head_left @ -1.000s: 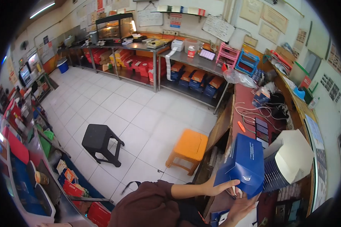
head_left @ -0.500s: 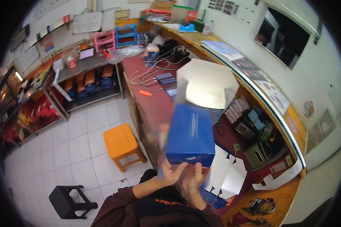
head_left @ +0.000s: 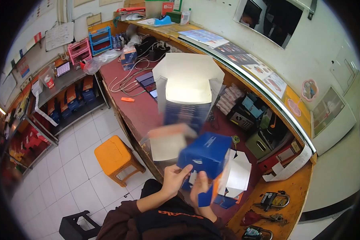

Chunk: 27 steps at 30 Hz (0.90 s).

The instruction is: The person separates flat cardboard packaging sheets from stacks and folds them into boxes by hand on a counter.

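A blue cardboard box (head_left: pixel 210 150) is between my two hands, low over the front of the red table, its outline partly smeared by motion. My left hand (head_left: pixel 174 180) grips its near left edge, thumb on the blue face. My right hand (head_left: pixel 201 188) holds the near lower side, thumb up; its other fingers are mostly hidden. Blurred white and orange flaps (head_left: pixel 168 146) stick out to the left of the box. Beyond it rises a stack of nested unfolded cartons (head_left: pixel 188 90), white inside. Another white-faced carton pile (head_left: pixel 237 176) lies right of my right hand.
An orange stool (head_left: pixel 116 154) and a black stool (head_left: pixel 78 226) stand on the tiled floor at left. The red table (head_left: pixel 112 82) bears cables, a phone (head_left: pixel 148 82) and an orange marker (head_left: pixel 127 99). Padlocks (head_left: pixel 274 201) lie on the wooden ledge at right.
The box has tilted and turned in my hands, and white and orange flaps now show beside it. The view has swung to the right.
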{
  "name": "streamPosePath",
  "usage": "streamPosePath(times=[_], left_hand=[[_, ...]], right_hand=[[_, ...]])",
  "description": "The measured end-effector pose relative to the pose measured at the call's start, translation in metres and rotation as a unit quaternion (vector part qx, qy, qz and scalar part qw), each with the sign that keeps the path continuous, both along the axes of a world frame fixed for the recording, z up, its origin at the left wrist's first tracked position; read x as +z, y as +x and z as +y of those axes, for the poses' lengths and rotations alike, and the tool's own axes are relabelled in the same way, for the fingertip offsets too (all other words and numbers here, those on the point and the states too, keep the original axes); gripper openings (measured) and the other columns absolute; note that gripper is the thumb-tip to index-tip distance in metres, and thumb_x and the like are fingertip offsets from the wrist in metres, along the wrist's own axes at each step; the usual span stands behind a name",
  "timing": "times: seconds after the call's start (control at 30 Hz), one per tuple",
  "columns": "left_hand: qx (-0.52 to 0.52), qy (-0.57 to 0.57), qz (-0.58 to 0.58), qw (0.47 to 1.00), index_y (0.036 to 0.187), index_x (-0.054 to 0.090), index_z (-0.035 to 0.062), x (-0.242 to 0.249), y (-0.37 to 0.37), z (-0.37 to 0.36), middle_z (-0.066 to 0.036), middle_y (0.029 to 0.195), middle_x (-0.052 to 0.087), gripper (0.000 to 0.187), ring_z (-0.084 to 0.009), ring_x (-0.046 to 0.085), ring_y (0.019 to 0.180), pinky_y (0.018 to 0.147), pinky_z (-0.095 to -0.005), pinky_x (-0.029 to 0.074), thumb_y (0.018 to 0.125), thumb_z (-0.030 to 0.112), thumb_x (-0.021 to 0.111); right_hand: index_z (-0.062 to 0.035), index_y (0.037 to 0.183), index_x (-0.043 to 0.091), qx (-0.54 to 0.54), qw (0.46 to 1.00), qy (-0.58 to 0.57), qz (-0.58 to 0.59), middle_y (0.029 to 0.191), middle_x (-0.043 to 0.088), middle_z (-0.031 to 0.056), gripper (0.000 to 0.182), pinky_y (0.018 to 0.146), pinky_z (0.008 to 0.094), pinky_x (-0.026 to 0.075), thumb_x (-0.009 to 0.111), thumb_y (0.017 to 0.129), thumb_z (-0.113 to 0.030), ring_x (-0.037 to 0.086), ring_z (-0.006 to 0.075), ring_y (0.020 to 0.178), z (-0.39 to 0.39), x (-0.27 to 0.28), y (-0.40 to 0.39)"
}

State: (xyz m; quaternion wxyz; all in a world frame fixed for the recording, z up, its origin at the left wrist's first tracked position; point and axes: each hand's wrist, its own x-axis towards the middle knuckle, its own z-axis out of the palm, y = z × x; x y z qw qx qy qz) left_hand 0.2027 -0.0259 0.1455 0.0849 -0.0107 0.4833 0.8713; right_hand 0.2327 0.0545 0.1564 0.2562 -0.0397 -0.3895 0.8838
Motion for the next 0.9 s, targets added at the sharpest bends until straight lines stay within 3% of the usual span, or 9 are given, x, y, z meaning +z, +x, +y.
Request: streamPosePath(times=[0.07, 0.17, 0.27, 0.4, 0.47, 0.53, 0.6, 0.73, 0.9], left_hand=[[0.008, 0.015, -0.014, 1.000, 0.077, 0.066, -0.0002, 0.007, -0.003, 0.004, -0.001, 0.062, 0.058, 0.020, -0.0043, 0.048, 0.051, 0.047, -0.0189, 0.036, 0.081, 0.019, 0.068], [-0.324, -0.292, 0.051, 0.898, 0.069, 0.062, 0.0020, 0.008, -0.014, -0.019, -0.003, 0.063, 0.060, 0.032, -0.0077, 0.051, 0.049, 0.045, -0.0224, 0.037, 0.077, 0.032, 0.070], [-0.080, -0.581, 0.318, 0.745, 0.080, 0.060, 0.0011, 0.025, -0.004, -0.028, -0.011, 0.078, 0.063, 0.034, -0.0179, 0.058, 0.058, 0.049, -0.0292, 0.043, 0.073, 0.032, 0.072], [-0.146, -0.441, 0.226, 0.857, 0.110, 0.046, 0.0029, -0.031, -0.024, -0.013, -0.013, 0.102, 0.059, 0.058, -0.0250, 0.062, 0.085, 0.071, -0.0293, 0.049, 0.066, 0.025, 0.077], [-0.133, -0.283, 0.176, 0.933, 0.118, 0.042, 0.0011, -0.068, -0.033, -0.006, -0.013, 0.116, 0.051, 0.055, -0.0205, 0.057, 0.100, 0.077, -0.0318, 0.051, 0.076, 0.020, 0.072], [-0.182, -0.066, -0.111, 0.975, 0.123, 0.039, 0.0001, -0.056, -0.019, -0.012, -0.016, 0.116, 0.050, 0.058, -0.0225, 0.057, 0.101, 0.074, -0.0320, 0.054, 0.078, 0.018, 0.070], [-0.269, -0.092, -0.061, 0.957, 0.127, 0.036, -0.0004, -0.079, -0.024, -0.039, -0.016, 0.116, 0.049, 0.061, -0.0227, 0.057, 0.100, 0.070, -0.0314, 0.056, 0.079, 0.019, 0.069], [-0.057, -0.672, 0.269, 0.688, 0.109, 0.058, 0.0105, -0.109, -0.062, -0.119, -0.010, 0.114, 0.055, 0.033, -0.0279, 0.058, 0.095, 0.073, -0.0342, 0.051, 0.075, 0.013, 0.061], [-0.043, -0.676, 0.420, 0.604, 0.081, 0.064, 0.0075, -0.160, -0.087, -0.145, -0.007, 0.094, 0.061, 0.014, -0.0245, 0.062, 0.079, 0.062, -0.0357, 0.051, 0.068, 0.008, 0.057]], right_hand=[[-0.0063, 0.118, 0.046, 0.056, 0.996, -0.066, 0.019, 0.110, 0.055, 0.0105, 0.039, 0.086, 0.0350, 0.046, 0.055, 0.081, 0.003, 0.056, 0.0218, 0.096, 0.001, -0.007, -0.002], [-0.0040, 0.115, 0.047, -0.030, 0.991, -0.045, -0.120, 0.101, 0.058, 0.0091, 0.035, 0.078, 0.0350, 0.050, 0.057, 0.082, 0.001, 0.058, 0.0201, 0.088, 0.025, -0.010, -0.008], [-0.0021, 0.116, 0.047, 0.038, 0.961, 0.175, -0.212, 0.106, 0.056, 0.0092, 0.037, 0.083, 0.0359, 0.045, 0.061, 0.084, -0.015, 0.055, 0.0196, 0.096, 0.049, -0.015, 0.000], [-0.0008, 0.115, 0.052, -0.089, 0.634, 0.767, 0.052, 0.090, 0.060, 0.0111, 0.048, 0.073, 0.0370, 0.046, 0.070, 0.077, -0.024, 0.058, 0.0249, 0.087, 0.065, -0.056, 0.007], [-0.0008, 0.113, 0.055, 0.049, 0.728, 0.668, -0.146, 0.093, 0.060, 0.0145, 0.051, 0.079, 0.0406, 0.043, 0.073, 0.073, -0.027, 0.058, 0.0293, 0.089, 0.047, -0.015, 0.009], [-0.0008, 0.101, 0.061, 0.062, 0.645, 0.747, -0.145, 0.090, 0.061, 0.0137, 0.039, 0.079, 0.0402, 0.039, 0.070, 0.073, -0.025, 0.058, 0.0286, 0.086, 0.051, -0.027, 0.010], [-0.0024, 0.088, 0.062, 0.106, 0.516, 0.839, -0.140, 0.081, 0.058, 0.0102, 0.023, 0.076, 0.0403, 0.036, 0.064, 0.077, -0.023, 0.057, 0.0250, 0.080, 0.052, -0.041, 0.007], [-0.0039, 0.076, 0.062, 0.114, 0.502, 0.847, -0.132, 0.077, 0.058, 0.0091, 0.016, 0.072, 0.0405, 0.036, 0.060, 0.079, -0.020, 0.058, 0.0236, 0.079, 0.039, -0.044, -0.011], [-0.0039, 0.077, 0.062, 0.192, 0.491, 0.847, -0.064, 0.078, 0.059, 0.0098, 0.017, 0.071, 0.0409, 0.039, 0.059, 0.080, -0.020, 0.059, 0.0253, 0.077, -0.013, -0.055, -0.046]])
